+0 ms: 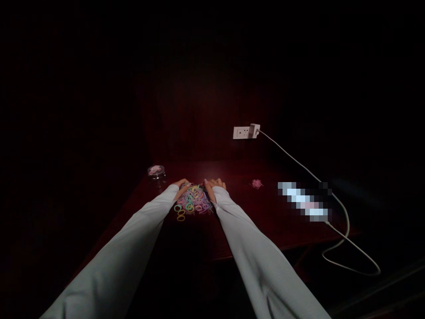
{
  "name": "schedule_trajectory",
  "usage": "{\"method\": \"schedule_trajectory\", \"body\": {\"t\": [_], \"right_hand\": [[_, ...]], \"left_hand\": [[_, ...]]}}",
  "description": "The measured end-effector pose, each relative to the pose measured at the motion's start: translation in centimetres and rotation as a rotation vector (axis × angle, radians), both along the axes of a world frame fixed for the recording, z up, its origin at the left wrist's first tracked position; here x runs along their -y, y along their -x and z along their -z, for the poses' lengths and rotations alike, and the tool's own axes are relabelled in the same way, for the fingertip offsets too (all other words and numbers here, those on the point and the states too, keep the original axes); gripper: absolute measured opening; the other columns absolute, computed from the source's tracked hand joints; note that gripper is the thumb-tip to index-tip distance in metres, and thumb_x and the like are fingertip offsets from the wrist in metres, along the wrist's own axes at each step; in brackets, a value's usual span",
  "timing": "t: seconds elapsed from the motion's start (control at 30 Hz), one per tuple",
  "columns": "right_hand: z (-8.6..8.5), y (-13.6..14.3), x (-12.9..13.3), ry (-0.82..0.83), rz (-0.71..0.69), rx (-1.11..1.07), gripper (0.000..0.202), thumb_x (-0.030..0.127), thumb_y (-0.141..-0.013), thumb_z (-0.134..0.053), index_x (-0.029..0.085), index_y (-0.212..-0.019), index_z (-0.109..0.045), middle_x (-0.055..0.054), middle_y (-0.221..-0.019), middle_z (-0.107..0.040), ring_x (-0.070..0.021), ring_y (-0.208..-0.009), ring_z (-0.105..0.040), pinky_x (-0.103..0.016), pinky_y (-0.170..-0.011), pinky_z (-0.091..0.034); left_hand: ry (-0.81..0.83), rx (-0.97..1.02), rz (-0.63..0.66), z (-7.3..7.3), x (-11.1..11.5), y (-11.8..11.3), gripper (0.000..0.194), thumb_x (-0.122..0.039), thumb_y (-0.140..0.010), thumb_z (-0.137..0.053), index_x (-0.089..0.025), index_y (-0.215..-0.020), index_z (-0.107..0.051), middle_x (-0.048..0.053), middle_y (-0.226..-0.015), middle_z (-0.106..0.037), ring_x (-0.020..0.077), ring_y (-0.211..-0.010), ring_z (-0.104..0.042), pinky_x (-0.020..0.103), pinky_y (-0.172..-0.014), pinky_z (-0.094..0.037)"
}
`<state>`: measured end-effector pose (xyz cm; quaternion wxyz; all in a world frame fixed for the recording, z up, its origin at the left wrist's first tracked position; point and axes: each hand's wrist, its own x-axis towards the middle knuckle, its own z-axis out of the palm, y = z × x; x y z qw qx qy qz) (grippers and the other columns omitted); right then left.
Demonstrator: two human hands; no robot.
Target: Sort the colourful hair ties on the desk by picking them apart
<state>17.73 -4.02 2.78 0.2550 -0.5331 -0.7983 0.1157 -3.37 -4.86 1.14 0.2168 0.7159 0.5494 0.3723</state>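
The person's 2 hands, in long pale-grey sleeves, flank a loose heap of small multicoloured ring-shaped bands on a dark red, glossy table. The left hand bends around the heap's far left edge; the right hand lies along its far right edge, fingers curled. Whether either hand's fingers pinch any bands, the view cannot tell. A few yellow and green rings lie at the near left edge.

A small pink clump of thin bands sits apart to the right. A clear round jar with pale pink pieces at its top stands at the far left. Beyond, a white charger fills part of a white wall socket; its white cable loops toward a bright, pixelated oblong.
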Motion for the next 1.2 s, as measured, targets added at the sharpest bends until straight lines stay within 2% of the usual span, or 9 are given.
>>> {"method": "schedule_trajectory", "body": {"t": [0.13, 0.33, 0.5, 0.7, 0.93, 1.03, 1.2], "right_hand": [[0.0, 0.0, 0.1, -0.009, -0.038, -0.053, 0.045, 0.036, -0.109, -0.032, 0.033, -0.114, -0.076, -0.004, -0.115, -0.074, -0.0239, -0.114, -0.053, -0.039, -0.101, -0.035], [-0.1, 0.0, 0.3, -0.017, -0.066, -0.077, 0.04, 0.036, -0.108, -0.037, 0.032, -0.113, -0.077, -0.004, -0.115, -0.075, -0.0233, -0.114, -0.051, -0.039, -0.101, -0.035], [-0.2, 0.0, 0.5, -0.036, -0.075, -0.049, 0.038, 0.035, -0.108, -0.039, 0.032, -0.11, -0.077, -0.003, -0.115, -0.074, -0.022, -0.113, -0.051, -0.037, -0.098, -0.034], [-0.4, 0.0, 0.5, -0.054, -0.065, -0.099, 0.037, 0.034, -0.108, -0.042, 0.031, -0.107, -0.079, -0.004, -0.11, -0.074, -0.0227, -0.113, -0.051, -0.038, -0.1, -0.033], [0.4, 0.0, 0.0, -0.116, -0.108, -0.182, 0.036, 0.035, -0.106, -0.045, 0.03, -0.098, -0.08, -0.004, -0.105, -0.074, -0.0232, -0.107, -0.049, -0.039, -0.096, -0.033], [0.4, -0.1, 0.0, -0.13, -0.104, -0.212, 0.034, 0.035, -0.105, -0.047, 0.03, -0.095, -0.08, -0.003, -0.103, -0.073, -0.023, -0.107, -0.048, -0.039, -0.096, -0.032], [0.4, -0.2, -0.2, -0.185, -0.127, -0.234, 0.018, 0.037, -0.097, -0.064, 0.03, -0.097, -0.08, -0.003, -0.103, -0.071, -0.0232, -0.107, -0.047, -0.039, -0.096, -0.031]], "left_hand": [[-0.067, 0.007, 0.014, -0.4, 0.0, -0.2, 0.034, -0.052, -0.093, -0.048, -0.02, -0.087, -0.059, -0.004, -0.067, -0.055, 0.0155, -0.067, -0.051, 0.025, -0.066, -0.041], [-0.061, 0.038, 0.029, -0.5, -0.5, -0.4, 0.036, -0.055, -0.09, -0.048, -0.021, -0.088, -0.058, -0.004, -0.067, -0.055, 0.0154, -0.065, -0.05, 0.025, -0.064, -0.041], [-0.028, 0.068, 0.021, -0.4, -1.0, -0.2, 0.044, -0.063, -0.088, -0.048, -0.021, -0.09, -0.059, -0.003, -0.067, -0.056, 0.0159, -0.063, -0.05, 0.026, -0.06, -0.04], [-0.042, 0.138, 0.067, -0.1, -1.0, -0.5, 0.04, -0.06, -0.089, -0.052, -0.02, -0.088, -0.059, -0.003, -0.063, -0.056, 0.0156, -0.06, -0.051, 0.025, -0.059, -0.042], [-0.036, 0.228, 0.042, 0.1, -1.3, -0.3, 0.045, -0.065, -0.083, -0.059, -0.02, -0.083, -0.06, -0.004, -0.059, -0.055, 0.0149, -0.056, -0.049, 0.025, -0.054, -0.039], [-0.054, 0.273, 0.037, 0.4, -1.5, -0.2, 0.044, -0.063, -0.086, -0.058, -0.019, -0.084, -0.061, -0.003, -0.062, -0.055, 0.0144, -0.057, -0.048, 0.024, -0.055, -0.038], [-0.06, 0.313, 0.032, 0.9, -1.9, -0.1, 0.046, -0.064, -0.087, -0.058, -0.019, -0.085, -0.061, -0.003, -0.063, -0.053, 0.0142, -0.06, -0.047, 0.024, -0.057, -0.038]]}}
